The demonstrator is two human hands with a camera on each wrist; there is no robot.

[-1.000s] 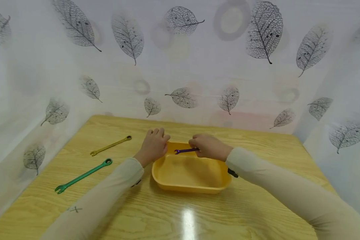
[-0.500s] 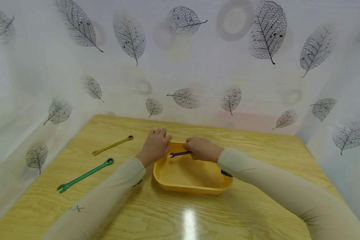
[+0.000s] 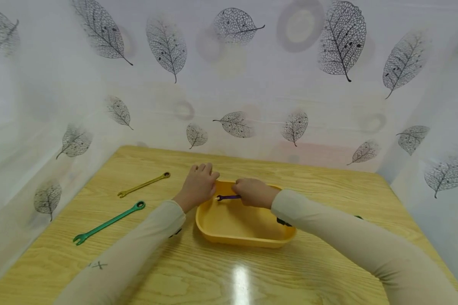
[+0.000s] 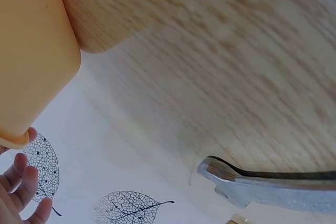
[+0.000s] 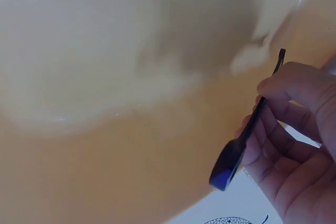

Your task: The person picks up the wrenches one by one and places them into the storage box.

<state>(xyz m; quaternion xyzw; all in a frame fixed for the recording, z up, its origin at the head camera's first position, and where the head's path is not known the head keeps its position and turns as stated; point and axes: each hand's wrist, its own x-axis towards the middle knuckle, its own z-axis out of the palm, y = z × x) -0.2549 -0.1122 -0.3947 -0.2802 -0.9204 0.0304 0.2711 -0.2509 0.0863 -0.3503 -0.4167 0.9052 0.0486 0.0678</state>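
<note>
In the head view a purple wrench is pinched between the thumb and fingers of my right hand, low over the far part of a yellow plastic tub. The right wrist view shows the wrench slanting across the fingers, one end sticking out past the thumb and the wider end pointing down. My left hand grips the tub's far left corner, its fingertips close to the rim in the left wrist view. Part of the tub's back wall is hidden by the right hand.
Left of the tub, a yellow wrench and a larger green wrench lie on the wooden table. A small dark green piece peeks out behind the right sleeve. Leaf-printed white sheeting encloses the back and sides.
The right hand has moved left and slightly down with the purple wrench, further into the tub. My left hand keeps its place at the corner. The dark green piece has come into view.
</note>
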